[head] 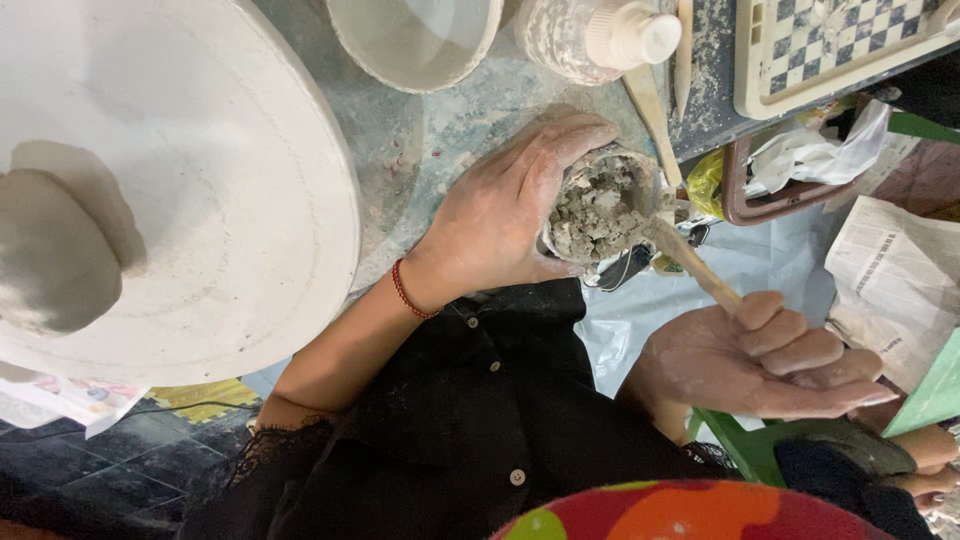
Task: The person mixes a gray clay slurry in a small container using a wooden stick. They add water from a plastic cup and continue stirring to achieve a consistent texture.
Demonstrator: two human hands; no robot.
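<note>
A person's left hand (500, 215) wraps around a small clay-caked cup (600, 205) at the edge of a dusty counter (450, 120), fingers (570, 135) curled over its far rim and thumb against the near side, holding it tilted so its mouth faces the camera. The cup is packed with lumpy grey clay scraps. The right hand (765, 360), coated in pale slip, lies below and to the right of the cup with its fingers closed loosely on the near end of a wooden stick (690, 260). The stick's long axis runs diagonally up and to the left from that hand, and its far tip sits in the clay at the cup's right rim; the left hand is thus the one on the cup, the right reaching it only through the stick. A red cord bracelet (408, 292) circles the left wrist. To the left stands a large white plaster wheel head (230, 200) bearing a mound of grey clay (50, 260). Beyond the cup are a pale bowl (415, 40), a clay-smeared pump bottle (590, 35) and a chequered tray (830, 45).
</note>
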